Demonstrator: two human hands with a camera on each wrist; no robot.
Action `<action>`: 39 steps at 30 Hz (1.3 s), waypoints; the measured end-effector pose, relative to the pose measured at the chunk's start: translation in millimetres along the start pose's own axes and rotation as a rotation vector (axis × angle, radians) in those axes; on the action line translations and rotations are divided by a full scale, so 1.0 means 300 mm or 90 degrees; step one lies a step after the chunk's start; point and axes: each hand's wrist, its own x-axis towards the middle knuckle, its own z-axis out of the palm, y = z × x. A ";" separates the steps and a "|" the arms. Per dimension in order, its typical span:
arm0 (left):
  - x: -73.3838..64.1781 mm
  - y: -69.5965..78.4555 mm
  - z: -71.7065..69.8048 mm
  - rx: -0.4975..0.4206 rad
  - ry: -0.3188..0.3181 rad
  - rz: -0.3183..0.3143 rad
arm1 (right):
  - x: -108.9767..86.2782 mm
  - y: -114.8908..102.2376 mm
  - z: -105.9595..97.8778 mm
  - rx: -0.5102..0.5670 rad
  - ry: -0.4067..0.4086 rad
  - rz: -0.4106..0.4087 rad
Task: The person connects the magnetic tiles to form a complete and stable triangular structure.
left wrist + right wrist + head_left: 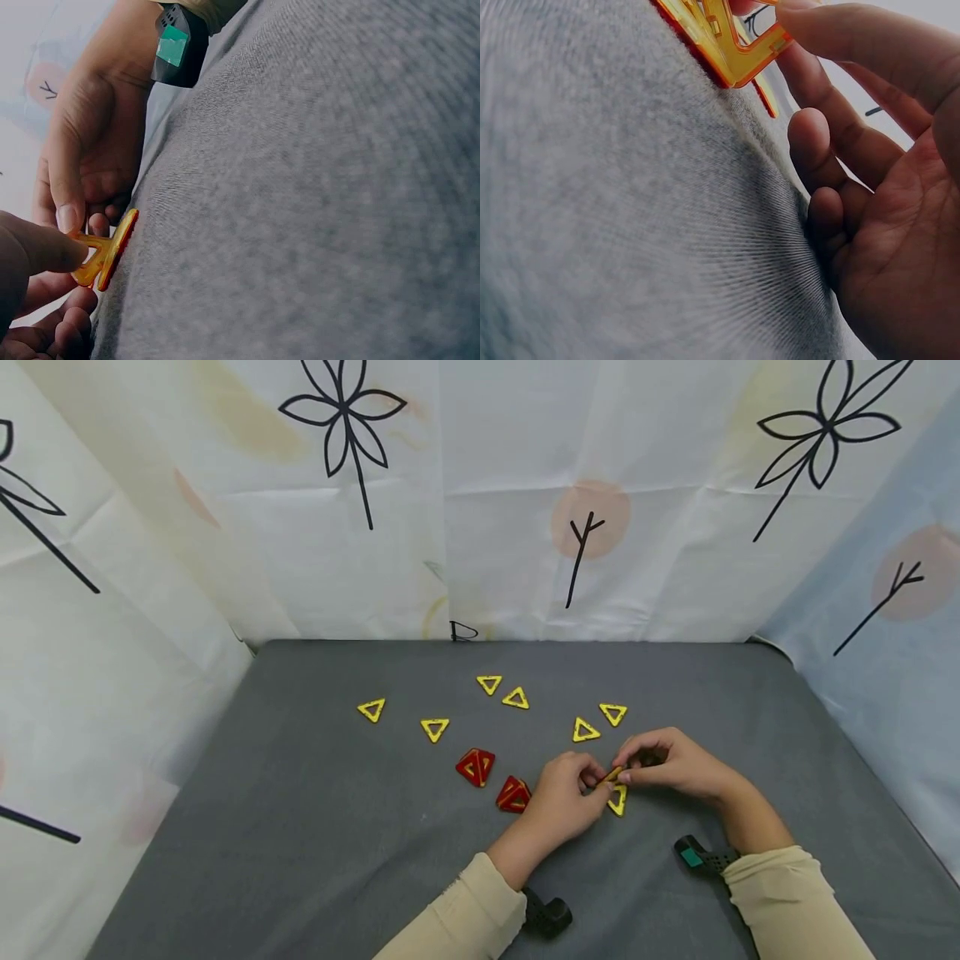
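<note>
Thumb and fingers of my left hand (pixel 564 795) pinch a yellow triangular magnetic tile (pixel 612 774). My right hand (pixel 681 765) pinches the same tile from its other side. In the left wrist view the held tile (pixel 91 264) stands tilted up against a second yellow triangle tile (pixel 118 251), which lies flat on the grey cloth. That flat tile (pixel 617 802) shows just below the fingertips in the head view. The right wrist view has the raised tile (pixel 763 57) under my right thumb. Beside my left hand sits a red pyramid (pixel 513 795) built of triangles.
Another red pyramid (pixel 476 767) stands farther left. Several loose yellow triangle tiles lie beyond the hands, among them one tile (pixel 585 730) near the right fingers and one tile (pixel 371 710) far left. A patterned white curtain (pixel 510 568) rises behind the grey-covered table (pixel 300 843).
</note>
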 end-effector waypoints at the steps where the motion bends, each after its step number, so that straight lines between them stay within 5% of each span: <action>1: 0.000 -0.001 0.000 0.000 0.002 0.002 | 0.000 0.000 0.000 0.000 0.001 -0.001; 19: -0.004 0.004 0.003 0.039 0.004 0.016 | -0.006 -0.030 0.007 -0.029 0.060 0.106; 39: -0.007 0.003 0.002 0.036 0.001 0.011 | -0.004 -0.037 0.009 -0.034 0.093 0.147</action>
